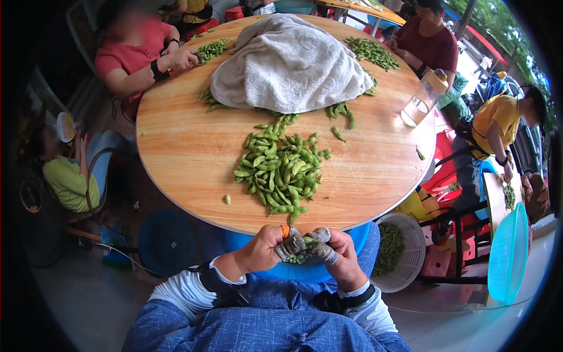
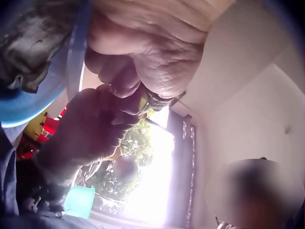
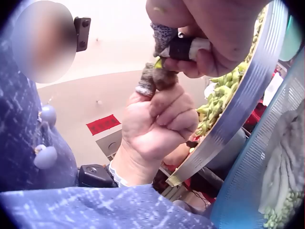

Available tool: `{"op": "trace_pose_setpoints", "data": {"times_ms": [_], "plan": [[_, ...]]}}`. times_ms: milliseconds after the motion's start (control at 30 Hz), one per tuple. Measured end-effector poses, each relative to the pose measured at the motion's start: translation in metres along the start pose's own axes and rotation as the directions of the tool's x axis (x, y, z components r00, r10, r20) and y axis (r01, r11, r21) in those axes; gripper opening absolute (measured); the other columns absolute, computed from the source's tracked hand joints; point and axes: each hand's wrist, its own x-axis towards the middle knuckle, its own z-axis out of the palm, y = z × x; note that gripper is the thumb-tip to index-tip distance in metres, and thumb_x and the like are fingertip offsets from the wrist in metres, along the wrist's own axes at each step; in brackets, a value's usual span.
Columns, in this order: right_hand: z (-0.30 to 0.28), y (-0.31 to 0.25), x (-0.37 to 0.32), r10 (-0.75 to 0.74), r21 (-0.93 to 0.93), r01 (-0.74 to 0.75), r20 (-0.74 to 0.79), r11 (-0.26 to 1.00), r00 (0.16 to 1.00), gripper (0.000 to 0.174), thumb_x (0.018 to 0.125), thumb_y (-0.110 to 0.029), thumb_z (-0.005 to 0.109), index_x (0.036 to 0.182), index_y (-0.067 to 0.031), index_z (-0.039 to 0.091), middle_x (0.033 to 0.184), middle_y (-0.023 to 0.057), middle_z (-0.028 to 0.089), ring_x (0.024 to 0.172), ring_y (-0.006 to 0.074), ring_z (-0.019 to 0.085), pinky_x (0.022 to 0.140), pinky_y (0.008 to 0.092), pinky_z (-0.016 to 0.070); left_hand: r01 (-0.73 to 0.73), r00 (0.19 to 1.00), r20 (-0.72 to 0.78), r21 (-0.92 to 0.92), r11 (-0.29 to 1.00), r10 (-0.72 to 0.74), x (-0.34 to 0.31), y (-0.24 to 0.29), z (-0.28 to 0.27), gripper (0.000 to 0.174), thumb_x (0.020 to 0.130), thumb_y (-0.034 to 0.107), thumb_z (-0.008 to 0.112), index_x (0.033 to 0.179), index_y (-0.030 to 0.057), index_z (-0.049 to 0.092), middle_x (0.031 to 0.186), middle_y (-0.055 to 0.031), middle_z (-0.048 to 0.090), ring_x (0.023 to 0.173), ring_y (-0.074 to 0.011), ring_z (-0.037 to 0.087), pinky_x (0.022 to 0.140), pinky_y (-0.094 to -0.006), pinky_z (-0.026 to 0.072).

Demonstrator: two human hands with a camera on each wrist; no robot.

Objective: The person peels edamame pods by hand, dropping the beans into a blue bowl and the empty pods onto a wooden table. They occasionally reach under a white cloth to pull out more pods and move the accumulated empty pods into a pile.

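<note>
Over the blue basin (image 1: 359, 242) at the table's near edge, my two hands meet around a green bean pod (image 1: 308, 240). The left hand (image 1: 262, 249) pinches it with cloth-covered thumb and finger; an orange band circles a digit. From the other side the right hand (image 1: 345, 263) grips it, its thumb and a finger also in grey cloth covers. In the right wrist view a black and white wrap (image 3: 183, 48) shows at the right hand's fingers. Only a sliver of pod (image 3: 158, 63) shows there, the rest hidden by fingertips. Small green beans (image 1: 298, 259) lie in the basin.
A heap of bean pods (image 1: 281, 170) lies on the round wooden table (image 1: 182, 158) ahead. Behind it a grey towel (image 1: 293, 64) covers a mound. A bottle (image 1: 419, 102) stands at the right. A white basket (image 1: 410, 258) sits right of my legs. Other people sit around the table.
</note>
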Motion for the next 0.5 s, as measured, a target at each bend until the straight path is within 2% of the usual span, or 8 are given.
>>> {"op": "trace_pose_setpoints", "data": {"times_ms": [33, 67, 167, 267, 367, 400, 500], "plan": [[-0.002, 0.001, 0.001, 0.008, 0.021, -0.008, 0.029, 1.000, 1.000, 0.024, 0.081, -0.013, 0.057, 0.099, 0.0024, 0.055, 0.091, 0.0032, 0.059, 0.083, 0.0098, 0.054, 0.075, 0.0229, 0.0422, 0.093, 0.996, 0.013, -0.211, 0.973, -0.092, -0.002, -0.009, 0.001, 0.020, 0.085, 0.022, 0.052, 0.082, 0.0025, 0.056, 0.066, -0.0008, 0.053, 0.059, -0.0099, 0.050, 0.052, -0.0224, 0.0390], [-0.005, 0.003, 0.003, 0.015, 0.040, -0.017, 0.060, 0.999, 0.998, 0.024, 0.081, -0.013, 0.057, 0.100, 0.0022, 0.055, 0.090, 0.0032, 0.059, 0.083, 0.0099, 0.054, 0.076, 0.0229, 0.0422, 0.180, 0.983, 0.045, -0.409, 0.895, -0.177, -0.004, -0.014, 0.002, 0.021, 0.085, 0.023, 0.052, 0.081, 0.0029, 0.056, 0.067, -0.0014, 0.053, 0.059, -0.0105, 0.050, 0.050, -0.0224, 0.0382], [-0.008, 0.004, 0.004, 0.094, 0.132, -0.103, 0.077, 0.986, 0.993, 0.025, 0.081, -0.014, 0.057, 0.100, 0.0020, 0.055, 0.090, 0.0031, 0.059, 0.082, 0.0103, 0.054, 0.075, 0.0230, 0.0422, 0.254, 0.924, -0.045, -0.670, 0.698, -0.380, -0.001, -0.007, 0.013, 0.020, 0.086, 0.023, 0.051, 0.080, 0.0048, 0.056, 0.064, 0.0015, 0.047, 0.054, -0.0060, 0.041, 0.047, -0.0193, 0.0312], [0.000, -0.006, 0.004, 0.153, 0.149, -0.152, 0.005, 0.977, 0.988, 0.024, 0.081, -0.014, 0.056, 0.099, 0.0019, 0.056, 0.088, 0.0026, 0.059, 0.081, 0.0102, 0.054, 0.074, 0.0228, 0.0423, 0.246, 0.959, 0.044, -0.628, 0.739, -0.281, -0.001, -0.011, 0.005, 0.020, 0.085, 0.023, 0.052, 0.078, 0.0049, 0.054, 0.062, 0.0023, 0.046, 0.053, -0.0043, 0.039, 0.047, -0.0184, 0.0295], [0.000, -0.009, 0.002, 0.168, 0.085, -0.162, -0.068, 0.983, 0.984, 0.022, 0.082, -0.014, 0.056, 0.097, 0.0020, 0.056, 0.087, 0.0020, 0.059, 0.078, 0.0093, 0.054, 0.072, 0.0221, 0.0425, 0.187, 0.981, 0.096, -0.299, 0.936, -0.166, 0.000, -0.003, -0.001, 0.020, 0.084, 0.023, 0.054, 0.075, 0.0050, 0.053, 0.060, 0.0029, 0.046, 0.052, -0.0042, 0.040, 0.047, -0.0181, 0.0299], [0.000, -0.009, 0.001, 0.169, 0.058, -0.165, -0.088, 0.985, 0.982, 0.022, 0.082, -0.014, 0.056, 0.097, 0.0020, 0.056, 0.087, 0.0019, 0.059, 0.078, 0.0089, 0.054, 0.071, 0.0218, 0.0425, 0.147, 0.989, 0.025, -0.158, 0.976, -0.145, 0.002, 0.010, 0.005, 0.019, 0.083, 0.021, 0.055, 0.074, 0.0046, 0.052, 0.059, 0.0036, 0.045, 0.052, -0.0036, 0.039, 0.047, -0.0175, 0.0290], [0.003, -0.013, -0.001, 0.155, -0.052, -0.158, -0.061, 0.986, 0.986, 0.021, 0.083, -0.017, 0.056, 0.093, 0.0013, 0.056, 0.084, 0.0006, 0.059, 0.075, 0.0067, 0.052, 0.067, 0.0208, 0.0419, 0.217, 0.975, 0.082, -0.124, 0.968, -0.208, -0.002, 0.002, -0.006, 0.015, 0.083, 0.015, 0.056, 0.076, 0.0020, 0.053, 0.061, 0.0032, 0.047, 0.056, -0.0029, 0.041, 0.050, -0.0182, 0.0334]]}}
